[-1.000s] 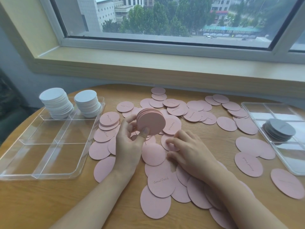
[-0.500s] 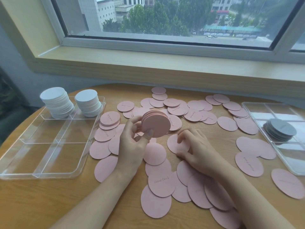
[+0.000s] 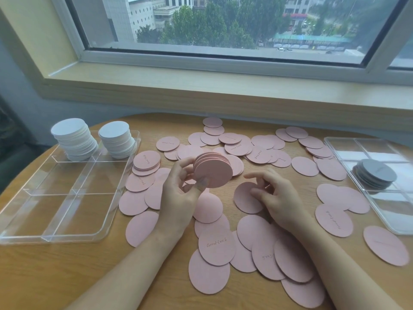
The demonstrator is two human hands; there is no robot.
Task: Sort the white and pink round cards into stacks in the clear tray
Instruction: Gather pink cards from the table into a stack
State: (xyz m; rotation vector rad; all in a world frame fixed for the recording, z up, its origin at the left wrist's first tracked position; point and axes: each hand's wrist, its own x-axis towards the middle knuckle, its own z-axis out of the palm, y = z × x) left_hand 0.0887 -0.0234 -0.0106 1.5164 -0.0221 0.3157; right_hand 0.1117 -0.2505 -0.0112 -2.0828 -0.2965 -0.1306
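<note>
My left hand [image 3: 178, 193] grips a stack of pink round cards [image 3: 212, 173] on edge, lifted above the table's middle. Just right of it, my right hand [image 3: 277, 198] pinches a single pink card [image 3: 244, 198] by its right rim, tilted up off the table. Loose pink cards [image 3: 216, 245] lie scattered over the wooden table [image 3: 55, 276]. The clear tray [image 3: 67, 198] sits at the left, with two white card stacks [image 3: 73, 137] [image 3: 116, 139] in its far compartments; its other compartments hold nothing.
A second clear tray [image 3: 380, 151] at the right edge holds a grey card stack [image 3: 375, 175]. A small pink pile [image 3: 146, 163] lies beside the left tray. The window sill [image 3: 223, 86] runs behind the table.
My right hand slid a pink card out of the pile and lifted it by its edge toward the stack. My left hand raised the stack slightly.
</note>
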